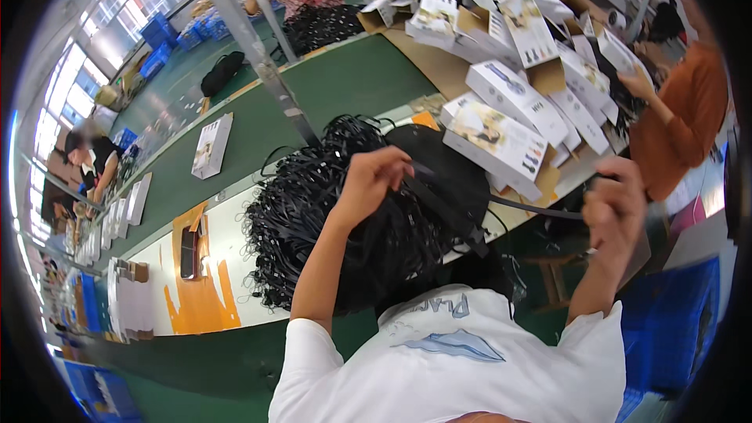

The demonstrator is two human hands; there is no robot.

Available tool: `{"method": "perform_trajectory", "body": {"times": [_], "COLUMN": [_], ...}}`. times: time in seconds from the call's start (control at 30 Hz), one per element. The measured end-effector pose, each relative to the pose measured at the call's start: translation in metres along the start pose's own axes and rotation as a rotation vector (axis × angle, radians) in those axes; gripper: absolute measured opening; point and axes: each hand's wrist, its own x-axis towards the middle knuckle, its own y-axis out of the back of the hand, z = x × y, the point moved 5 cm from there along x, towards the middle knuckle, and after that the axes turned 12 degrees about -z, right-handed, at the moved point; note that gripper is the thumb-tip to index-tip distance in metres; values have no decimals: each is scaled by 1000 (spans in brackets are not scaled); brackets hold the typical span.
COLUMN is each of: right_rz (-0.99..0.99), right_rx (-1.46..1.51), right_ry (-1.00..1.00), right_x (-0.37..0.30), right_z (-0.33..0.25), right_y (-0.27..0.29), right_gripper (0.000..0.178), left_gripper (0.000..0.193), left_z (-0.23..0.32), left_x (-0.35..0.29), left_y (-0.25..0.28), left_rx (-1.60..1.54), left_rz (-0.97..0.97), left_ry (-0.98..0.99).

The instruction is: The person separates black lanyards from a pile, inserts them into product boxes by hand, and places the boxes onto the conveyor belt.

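Observation:
A big heap of glossy black looped cords [313,227] lies on the white worktop in front of me. My left hand [380,176] is over the heap's upper right side, with thumb and fingers pinched together on a thin dark strand. Out to the right, my right hand [615,207] is closed round the end of a flat black strap [540,209], which stretches back toward the heap. A round black piece [450,164] lies beside the cords, under the nearest boxes. Where the strap meets the heap is hard to make out.
White printed boxes [501,145] are piled on brown cardboard at the upper right. One box [211,145] lies on the green belt [329,82] beyond a metal post [258,47]. A phone [189,252] rests on orange paper at left. Co-workers stand across and at right.

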Motion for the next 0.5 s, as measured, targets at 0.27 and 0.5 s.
{"method": "perform_trajectory", "body": {"times": [0.27,0.5], "right_rz": [-449,-796], "right_rx": [-566,665], "right_ry": [352,277], "right_x": [98,152], "right_z": [32,-3], "right_y": [-116,-160], "right_gripper": [74,29], "left_gripper": [17,19], "left_z": [107,216], "left_x": [60,108], "left_y": [37,74], "left_rx": [-891,-322], "left_rz": [64,226], "left_ry": [-414,-503]}}
